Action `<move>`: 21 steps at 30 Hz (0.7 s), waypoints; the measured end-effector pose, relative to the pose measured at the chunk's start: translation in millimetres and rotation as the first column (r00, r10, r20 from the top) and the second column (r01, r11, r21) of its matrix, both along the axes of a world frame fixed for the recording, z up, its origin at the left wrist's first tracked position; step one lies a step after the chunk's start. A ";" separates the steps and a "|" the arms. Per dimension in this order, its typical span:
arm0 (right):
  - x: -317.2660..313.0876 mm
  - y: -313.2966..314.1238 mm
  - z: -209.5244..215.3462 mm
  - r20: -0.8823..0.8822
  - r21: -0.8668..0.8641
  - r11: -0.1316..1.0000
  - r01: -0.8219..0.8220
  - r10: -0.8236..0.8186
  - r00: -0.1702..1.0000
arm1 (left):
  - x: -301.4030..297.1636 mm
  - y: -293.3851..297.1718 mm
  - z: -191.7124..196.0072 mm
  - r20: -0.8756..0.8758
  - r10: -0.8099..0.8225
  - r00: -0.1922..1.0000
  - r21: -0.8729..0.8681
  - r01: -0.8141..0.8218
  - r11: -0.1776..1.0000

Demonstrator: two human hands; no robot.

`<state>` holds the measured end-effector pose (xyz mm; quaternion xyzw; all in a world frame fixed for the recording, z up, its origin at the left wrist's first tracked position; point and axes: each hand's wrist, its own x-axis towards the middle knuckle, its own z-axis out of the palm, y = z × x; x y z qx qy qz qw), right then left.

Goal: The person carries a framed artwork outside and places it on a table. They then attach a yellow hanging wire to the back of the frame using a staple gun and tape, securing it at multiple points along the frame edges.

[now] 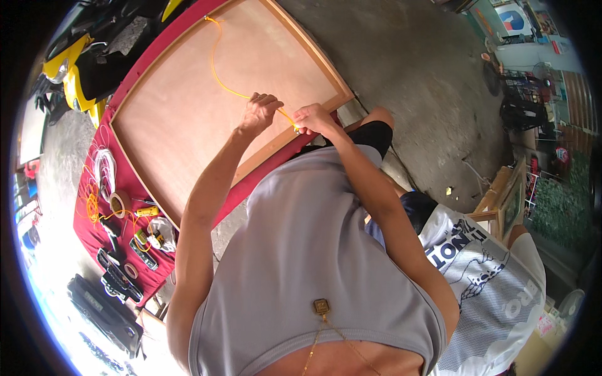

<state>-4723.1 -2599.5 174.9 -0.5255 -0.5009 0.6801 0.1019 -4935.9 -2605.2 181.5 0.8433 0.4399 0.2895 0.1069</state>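
A large framed plywood panel (182, 100) lies flat in front of me, its raised wooden rim facing up. A thin yellow cord (214, 66) runs in a loose curve from the panel's far rim to my hands. My left hand (261, 114) is closed round the cord above the near part of the panel. Just to the right, my right hand (313, 119) pinches the cord close to the near rim, by its right corner. The bit of cord at the right fingertips is bunched, and whether it is knotted there cannot be made out.
The panel rests on a table with a red cloth (153, 276). At its left lie a white cable coil (105, 169), tape rolls (119, 204) and several tools. A black case (103, 316) stands beyond. Close at my right is another person (483, 288). A yellow motorbike (76, 88) stands far left.
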 end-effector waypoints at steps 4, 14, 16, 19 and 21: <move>1.9 10.4 -3.0 -0.018 -0.016 0.977 -0.213 0.212 0.977 | 3.9 -4.9 -2.5 0.031 0.091 0.995 -0.026 -0.090 0.996; 7.8 25.7 2.8 -0.109 -0.118 0.894 -0.432 0.421 0.901 | 2.1 -13.4 -16.1 0.088 0.172 0.981 -0.110 -0.162 0.981; 2.7 29.4 2.1 -0.107 -0.136 0.881 -0.454 0.442 0.890 | -2.2 -15.4 -11.9 0.077 0.187 0.979 -0.130 -0.176 0.976; 4.5 30.0 2.1 -0.086 -0.124 0.864 -0.488 0.480 0.873 | 1.1 -18.6 -13.1 0.026 0.184 0.983 -0.106 -0.180 0.978; 3.0 32.8 -0.1 -0.073 -0.113 0.845 -0.523 0.518 0.852 | 3.0 -22.4 -11.6 -0.014 0.162 0.987 -0.099 -0.163 0.982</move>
